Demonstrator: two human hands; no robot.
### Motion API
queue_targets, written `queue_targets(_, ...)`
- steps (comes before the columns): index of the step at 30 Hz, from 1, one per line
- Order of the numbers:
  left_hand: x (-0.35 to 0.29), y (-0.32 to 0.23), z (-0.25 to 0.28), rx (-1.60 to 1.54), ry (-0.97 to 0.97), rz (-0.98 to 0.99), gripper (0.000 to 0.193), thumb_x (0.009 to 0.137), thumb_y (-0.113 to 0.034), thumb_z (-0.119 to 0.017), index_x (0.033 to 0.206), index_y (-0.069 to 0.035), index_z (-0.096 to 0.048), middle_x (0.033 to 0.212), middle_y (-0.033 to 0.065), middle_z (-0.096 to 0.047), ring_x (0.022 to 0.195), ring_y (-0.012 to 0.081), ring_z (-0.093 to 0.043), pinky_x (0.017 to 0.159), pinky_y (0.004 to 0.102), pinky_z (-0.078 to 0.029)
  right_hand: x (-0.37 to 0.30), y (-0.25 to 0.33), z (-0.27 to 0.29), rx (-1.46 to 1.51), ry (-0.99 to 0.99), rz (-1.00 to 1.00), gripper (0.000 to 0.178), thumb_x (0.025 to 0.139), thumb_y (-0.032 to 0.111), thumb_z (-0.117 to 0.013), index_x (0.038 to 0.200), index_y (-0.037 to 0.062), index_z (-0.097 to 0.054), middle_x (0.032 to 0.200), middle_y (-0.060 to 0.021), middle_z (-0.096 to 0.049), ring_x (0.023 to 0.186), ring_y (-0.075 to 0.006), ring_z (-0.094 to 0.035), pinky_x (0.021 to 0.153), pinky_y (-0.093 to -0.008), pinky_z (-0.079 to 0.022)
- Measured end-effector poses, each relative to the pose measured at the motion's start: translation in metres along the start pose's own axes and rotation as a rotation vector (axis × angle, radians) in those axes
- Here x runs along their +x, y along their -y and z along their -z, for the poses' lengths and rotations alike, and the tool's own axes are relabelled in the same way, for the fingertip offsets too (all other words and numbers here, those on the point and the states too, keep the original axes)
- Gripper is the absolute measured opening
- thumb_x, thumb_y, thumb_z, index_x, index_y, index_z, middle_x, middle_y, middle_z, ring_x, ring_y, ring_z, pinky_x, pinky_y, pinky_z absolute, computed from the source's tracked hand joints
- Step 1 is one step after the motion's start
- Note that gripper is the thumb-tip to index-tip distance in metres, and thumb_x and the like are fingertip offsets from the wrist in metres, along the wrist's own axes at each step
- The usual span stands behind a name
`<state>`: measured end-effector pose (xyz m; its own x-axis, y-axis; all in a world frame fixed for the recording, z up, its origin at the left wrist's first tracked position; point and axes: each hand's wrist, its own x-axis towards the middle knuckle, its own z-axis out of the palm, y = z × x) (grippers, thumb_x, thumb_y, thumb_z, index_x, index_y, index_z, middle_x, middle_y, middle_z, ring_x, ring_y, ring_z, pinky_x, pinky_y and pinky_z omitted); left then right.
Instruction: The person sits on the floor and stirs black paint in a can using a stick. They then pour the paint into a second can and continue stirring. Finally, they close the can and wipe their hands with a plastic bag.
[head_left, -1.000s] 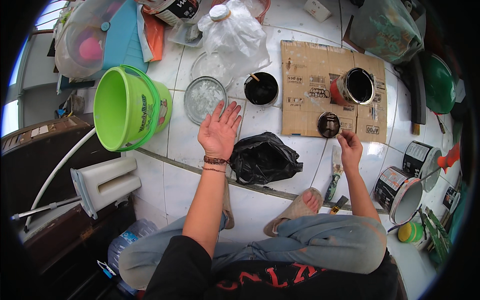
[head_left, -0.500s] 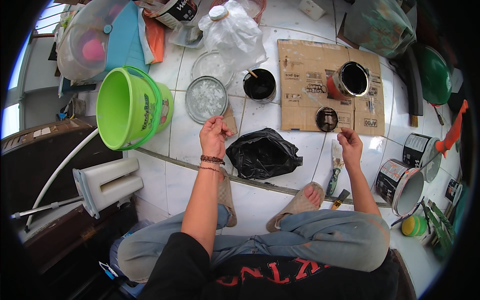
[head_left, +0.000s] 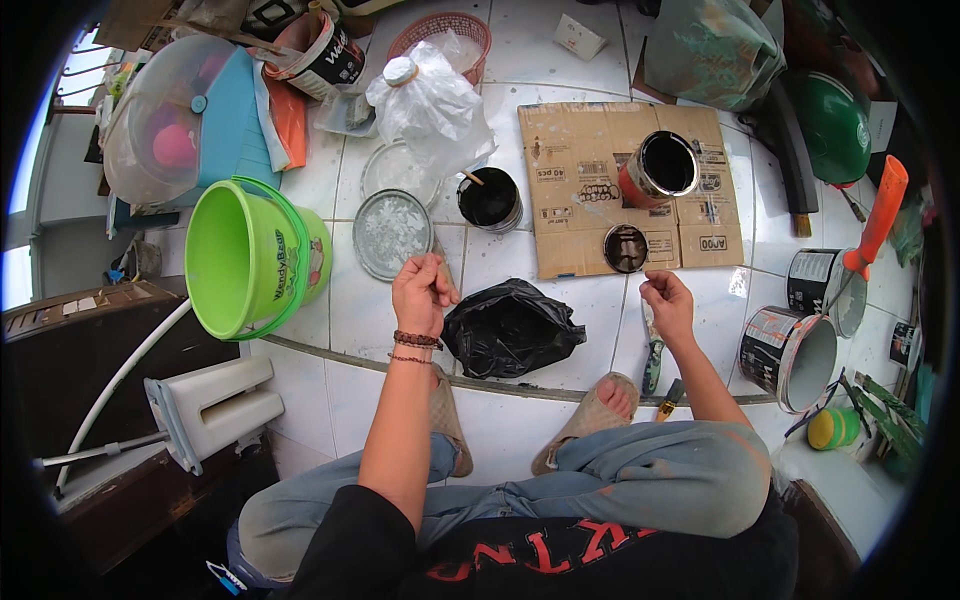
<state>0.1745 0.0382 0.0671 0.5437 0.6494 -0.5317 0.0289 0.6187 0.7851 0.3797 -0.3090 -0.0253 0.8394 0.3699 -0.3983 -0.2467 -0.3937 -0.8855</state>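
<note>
My left hand (head_left: 422,290) hovers beside the left end of a crumpled black plastic bag (head_left: 514,326), its fingers curled in and pressed together. To the right of the bag, my right hand (head_left: 668,306) is also closed, thumb against fingertips. Whatever either hand pinches is too small or hidden to make out. Just beyond my right hand, a round lid smeared with dark paint (head_left: 626,248) lies on a flattened cardboard sheet (head_left: 570,228). An open can of black paint (head_left: 660,168) stands there too. A putty knife (head_left: 653,362) lies below my right hand, near a paintbrush (head_left: 670,398).
A green bucket (head_left: 222,262) stands left, near a grey round lid (head_left: 392,236). A pot of black liquid with a stick (head_left: 489,198) sits mid-floor, by a bottle wrapped in clear plastic (head_left: 432,108). At right are paint tubs (head_left: 790,360) and an orange-handled tool (head_left: 884,210).
The view has tilted, so floor things appear lower and farther left. Both hands keep almost the same closed pose, and nothing is visibly picked up or put down.
</note>
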Motion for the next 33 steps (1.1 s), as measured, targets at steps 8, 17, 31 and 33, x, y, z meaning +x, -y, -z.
queue_targets(8,-0.029,0.017,-0.082,0.252,0.101,0.052,0.046,0.103,-0.039,-0.058,0.071,-0.009,-0.045,0.048,-0.0033,-0.033,0.035,0.0081,-0.031,0.032,0.0263,-0.029,-0.005,0.013,-0.005,-0.064,0.019,-0.036,0.028,0.088,0.015,-0.072,0.112,-0.0002,-0.069,0.092,-0.0068,-0.071,0.086,-0.0144,-0.066,0.082,-0.0303,-0.053)
queue_targets(17,-0.048,0.039,-0.117,0.486,0.346,-0.105,0.031,0.100,-0.029,-0.065,0.083,-0.002,-0.063,0.059,-0.0048,-0.051,0.049,0.0037,-0.043,0.046,0.0225,-0.035,-0.006,0.005,0.008,-0.061,-0.031,-0.101,0.030,0.088,0.016,-0.073,0.113,0.0005,-0.069,0.095,-0.0092,-0.072,0.087,-0.0157,-0.068,0.082,-0.0306,-0.054)
queue_targets(31,-0.057,0.032,-0.126,0.503,0.370,-0.175,0.025,0.091,-0.024,-0.075,0.097,-0.002,-0.067,0.067,0.0016,-0.064,0.060,0.0073,-0.056,0.061,0.0245,-0.048,0.046,0.034,0.036,-0.140,-0.106,0.020,0.068,0.078,0.014,-0.085,0.135,-0.0017,-0.050,0.127,-0.0166,-0.057,0.116,-0.0226,-0.059,0.094,-0.0360,-0.051)
queue_targets(33,-0.049,0.028,-0.134,0.493,0.445,-0.097,0.035,0.088,-0.024,-0.078,0.113,-0.002,-0.066,0.084,0.0044,-0.070,0.074,0.0122,-0.064,0.075,0.0270,-0.052,0.065,0.052,0.029,-0.136,-0.141,0.151,0.086,0.074,0.015,-0.089,0.143,-0.0002,-0.040,0.136,-0.0173,-0.050,0.125,-0.0254,-0.052,0.102,-0.0408,-0.047)
